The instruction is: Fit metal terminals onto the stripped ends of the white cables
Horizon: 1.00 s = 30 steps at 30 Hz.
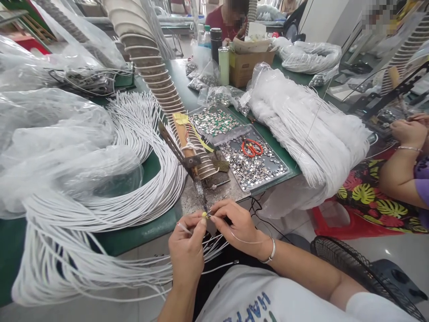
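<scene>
Pinching one small metal clip (207,216): left hand (187,250), right hand (236,223).

Green table (140,232), pale tiled floor (402,255).

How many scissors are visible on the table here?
1. The orange-handled scissors lie on the tray of small metal pieces, beyond the person's hands. Others could be hidden under the white cord bundles.
</scene>
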Tool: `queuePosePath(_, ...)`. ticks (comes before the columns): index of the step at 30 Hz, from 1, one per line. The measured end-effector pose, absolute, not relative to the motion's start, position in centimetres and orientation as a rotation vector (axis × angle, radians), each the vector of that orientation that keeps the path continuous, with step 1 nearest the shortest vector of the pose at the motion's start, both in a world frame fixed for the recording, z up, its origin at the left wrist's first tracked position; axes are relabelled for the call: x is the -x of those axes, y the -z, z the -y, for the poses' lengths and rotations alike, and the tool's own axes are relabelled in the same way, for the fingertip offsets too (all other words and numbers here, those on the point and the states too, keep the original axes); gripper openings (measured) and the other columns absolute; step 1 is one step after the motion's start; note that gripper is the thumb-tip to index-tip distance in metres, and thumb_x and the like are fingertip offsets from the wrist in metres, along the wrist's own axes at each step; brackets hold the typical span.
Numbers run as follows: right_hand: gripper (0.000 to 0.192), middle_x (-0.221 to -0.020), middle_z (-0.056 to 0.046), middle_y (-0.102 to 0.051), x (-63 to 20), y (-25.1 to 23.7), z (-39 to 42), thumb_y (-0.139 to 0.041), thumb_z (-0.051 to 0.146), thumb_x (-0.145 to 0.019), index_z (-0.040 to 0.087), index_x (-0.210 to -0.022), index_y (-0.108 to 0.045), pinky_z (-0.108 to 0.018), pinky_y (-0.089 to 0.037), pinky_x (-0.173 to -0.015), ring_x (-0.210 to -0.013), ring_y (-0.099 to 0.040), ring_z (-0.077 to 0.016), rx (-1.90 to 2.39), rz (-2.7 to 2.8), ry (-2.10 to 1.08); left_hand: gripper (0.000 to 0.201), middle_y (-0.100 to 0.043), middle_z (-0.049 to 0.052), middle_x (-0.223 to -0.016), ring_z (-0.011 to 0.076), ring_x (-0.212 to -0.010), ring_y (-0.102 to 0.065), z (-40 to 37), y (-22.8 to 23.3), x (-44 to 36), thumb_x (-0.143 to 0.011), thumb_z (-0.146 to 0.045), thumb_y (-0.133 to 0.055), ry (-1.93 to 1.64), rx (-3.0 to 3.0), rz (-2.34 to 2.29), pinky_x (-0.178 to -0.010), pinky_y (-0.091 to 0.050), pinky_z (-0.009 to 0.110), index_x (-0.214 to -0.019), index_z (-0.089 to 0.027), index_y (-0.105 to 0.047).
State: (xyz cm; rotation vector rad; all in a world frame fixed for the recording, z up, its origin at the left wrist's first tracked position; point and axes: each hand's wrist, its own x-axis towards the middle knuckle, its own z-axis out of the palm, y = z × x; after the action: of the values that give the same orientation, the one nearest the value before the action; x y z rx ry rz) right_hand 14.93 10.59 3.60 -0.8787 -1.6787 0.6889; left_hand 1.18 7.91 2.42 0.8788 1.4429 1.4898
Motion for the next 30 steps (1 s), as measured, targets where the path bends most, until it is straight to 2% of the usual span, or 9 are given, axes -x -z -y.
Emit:
queuePosePath(9, 0.006, -0.093, -0.01, -0.068, -16.1, -2.9, -10.7, -0.054, 0.013, -0.092, 0.017, -0.088, -0.056, -0.027, -0.055, -0.081, -0.091, -0.065, -0.0152, 0.767, 1.81, -0.662, 0.015, -0.069, 0.001, -0.09, 0.0159, -0.083, -0.06, -6.8, -1.4, -0.8, -0.077, -0.029, -0.074, -1.371, -0.804, -1.395, -0.083, -0.045, 0.028, -0.07, -0.019, -0.064)
queuePosePath(16, 0.005, -0.09, -0.01, -0.067, -16.7, -2.3, -10.5, -0.053, 0.015, -0.094, 0.016, -0.091, -0.056, -0.025, -0.056, -0.076, -0.087, -0.063, -0.0143, 0.683, 1.878, -0.654, 0.023, -0.066, 0.001, -0.081, 0.0131, -0.073, -0.057, -6.7, -2.9, -0.5, -0.07, -0.031, -0.076, -1.162, -0.712, -1.336, -0.07, -0.043, 0.024, -0.063, -0.017, -0.06)
queuePosePath(20, 0.005, -0.087, -0.009, -0.066, -16.6, -2.2, -10.3, -0.054, 0.014, -0.093, 0.016, -0.089, -0.056, -0.025, -0.056, -0.073, -0.084, -0.063, -0.014, 0.684, 1.833, -0.664, 0.027, -0.065, 0.0, -0.072, 0.0057, -0.053, -0.041, -6.7, -3.5, -1.0, -0.065, -0.028, -0.077, -1.136, -0.577, -1.343, -0.05, -0.031, 0.02, -0.062, -0.015, -0.053)
queuePosePath(23, 0.005, -0.087, -0.008, -0.066, -16.5, -2.2, -10.2, -0.054, 0.015, -0.093, 0.017, -0.089, -0.056, -0.025, -0.056, -0.072, -0.083, -0.063, -0.0138, 0.71, 1.801, -0.66, 0.03, -0.064, -0.001, -0.069, 0.0028, -0.046, -0.029, -6.9, -3.7, -1.4, -0.062, -0.028, -0.077, -1.134, -0.505, -1.321, -0.044, -0.021, 0.02, -0.061, -0.015, -0.05)
queuePosePath(30, 0.004, -0.093, -0.01, -0.066, -16.5, -2.7, -9.8, -0.055, 0.012, -0.092, 0.016, -0.091, -0.058, -0.028, -0.057, -0.079, -0.091, -0.063, -0.0149, 0.743, 1.791, -0.633, 0.031, -0.062, -0.003, -0.064, 0.002, -0.045, -0.029, -7.3, -4.1, -1.6, -0.059, -0.027, -0.079, -1.218, -0.469, -1.336, -0.043, -0.02, 0.02, -0.059, -0.014, -0.052)
